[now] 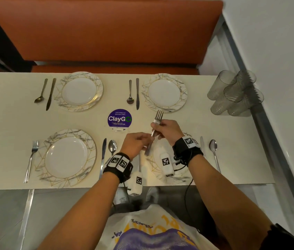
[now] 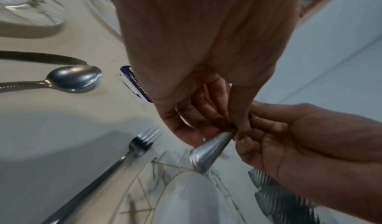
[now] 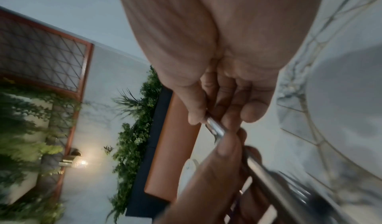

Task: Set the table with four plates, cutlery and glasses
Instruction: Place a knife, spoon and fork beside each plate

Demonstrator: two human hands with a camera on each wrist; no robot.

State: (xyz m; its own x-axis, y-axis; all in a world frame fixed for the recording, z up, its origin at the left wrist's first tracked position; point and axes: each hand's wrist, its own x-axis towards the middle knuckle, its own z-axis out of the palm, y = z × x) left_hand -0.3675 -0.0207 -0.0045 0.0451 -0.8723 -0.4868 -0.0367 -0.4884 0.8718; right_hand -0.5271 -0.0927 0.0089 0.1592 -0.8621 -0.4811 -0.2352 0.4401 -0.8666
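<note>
Plate [image 1: 162, 170] half hidden under forearms

The near-right plate [image 1: 178, 179] is mostly hidden under both wrists and the white camera pods, only bits of rim poking out at lower center-right of the head view. Can't really tell if the right hand [image 1: 167, 129] holds one fork [image 1: 158, 116] or two stacked. Lower right of the right wrist view is just motion blur.
</note>
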